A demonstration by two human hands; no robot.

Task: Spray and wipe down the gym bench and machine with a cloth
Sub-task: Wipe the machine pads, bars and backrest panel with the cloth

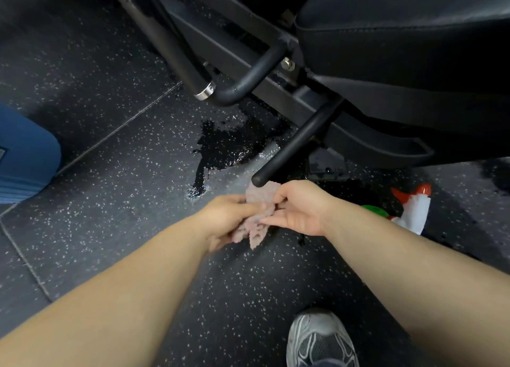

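A small pinkish cloth (259,201) is bunched between both hands above the speckled floor. My left hand (227,219) grips its lower part, with the fingers curled round it. My right hand (299,208) pinches its upper edge between thumb and fingers. Just beyond the hands ends a black round bar (298,143) of the gym machine. The black padded bench seat (408,35) fills the upper right. A spray bottle (411,210) with a red-and-white head and a green body lies on the floor to the right of my right hand.
A wet patch (223,146) darkens the rubber floor (110,201) under the machine frame (248,77). A blue object (24,157) sits at the left edge. My grey shoe (321,339) stands at the bottom right.
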